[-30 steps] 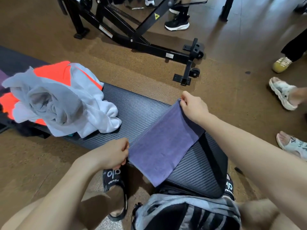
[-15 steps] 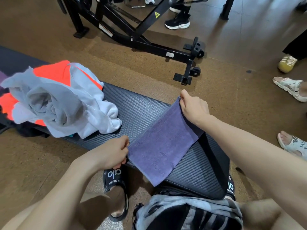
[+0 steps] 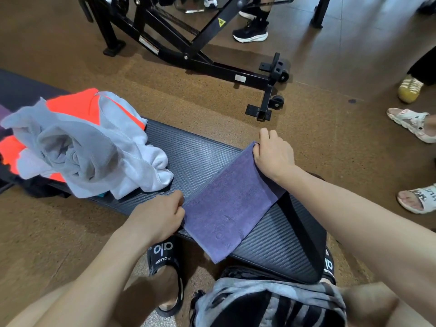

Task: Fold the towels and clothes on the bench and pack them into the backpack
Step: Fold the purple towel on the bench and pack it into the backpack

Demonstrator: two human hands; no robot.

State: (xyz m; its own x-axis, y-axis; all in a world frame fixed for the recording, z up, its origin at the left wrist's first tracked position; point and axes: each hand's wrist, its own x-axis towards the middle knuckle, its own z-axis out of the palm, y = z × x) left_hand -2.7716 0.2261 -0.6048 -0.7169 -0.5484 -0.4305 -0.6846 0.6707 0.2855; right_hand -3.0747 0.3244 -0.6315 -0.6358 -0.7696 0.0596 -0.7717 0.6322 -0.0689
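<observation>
Fingers (image 3: 177, 204) of both hands pinch the purple towel's (image 3: 226, 206) opposite corners.

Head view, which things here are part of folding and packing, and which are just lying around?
Job: purple towel, held by left hand and right hand; clothes pile; bench; backpack.
Lying about: black frame; bystanders' shoes.

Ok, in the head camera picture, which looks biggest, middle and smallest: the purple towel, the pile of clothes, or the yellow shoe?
1. Pile of clothes and purple towel: these two look about alike in spread, the pile perhaps slightly bigger, so I won't rank them.
2. Yellow shoe: clearly smallest, though it sits farther from the camera.
</observation>
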